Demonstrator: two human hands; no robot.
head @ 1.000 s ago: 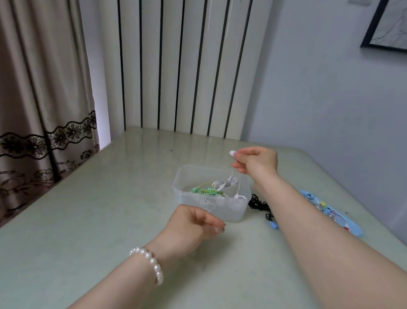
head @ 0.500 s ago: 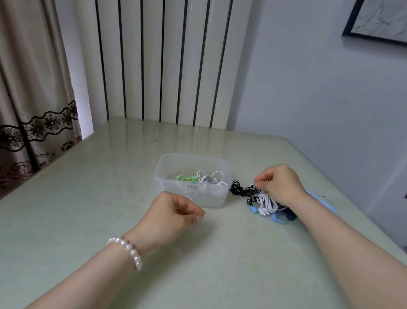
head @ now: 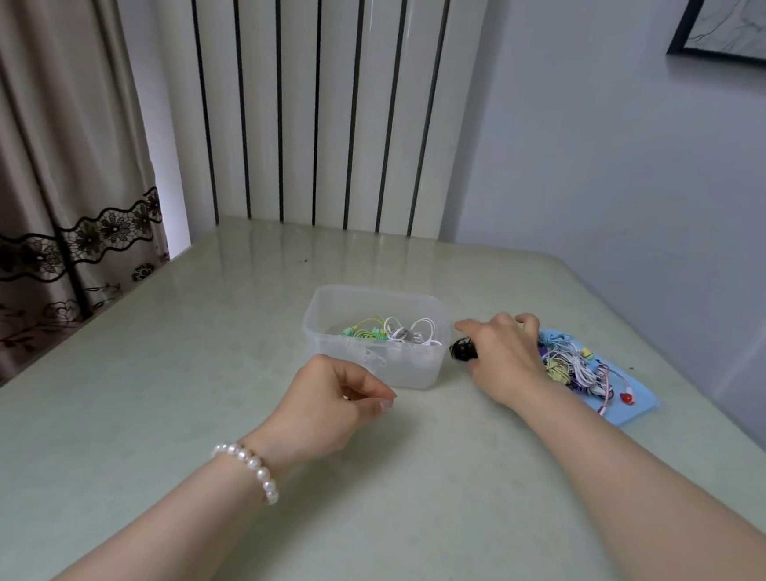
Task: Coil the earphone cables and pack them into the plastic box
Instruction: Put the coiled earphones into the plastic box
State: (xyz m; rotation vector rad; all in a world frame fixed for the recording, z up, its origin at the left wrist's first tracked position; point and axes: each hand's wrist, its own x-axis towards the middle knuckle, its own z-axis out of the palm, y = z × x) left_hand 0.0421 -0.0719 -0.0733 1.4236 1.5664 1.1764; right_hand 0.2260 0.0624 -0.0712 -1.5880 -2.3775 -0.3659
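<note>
A clear plastic box [head: 411,371] stands mid-table and holds a coiled green earphone [head: 365,333] and a coiled white earphone [head: 407,330]. Just right of the box lies a black earphone bundle [head: 461,350]. My right hand [head: 506,362] lies over it, index finger and thumb curled around the black cable. Behind that hand, a tangle of several coloured earphones [head: 572,369] sits on a blue cloth [head: 635,407]. My left hand [head: 336,401], with a pearl bracelet at the wrist, hovers in front of the box, loosely curled and holding nothing.
The pale green table [head: 179,412] ends at a white ribbed panel [head: 331,103] behind and a wall on the right. A brown curtain [head: 37,171] hangs along the left edge. The blue cloth lies near the right table edge.
My right hand let the white earphone into the box, moved right to the pile, then back left onto the black bundle. My left hand has stayed in place.
</note>
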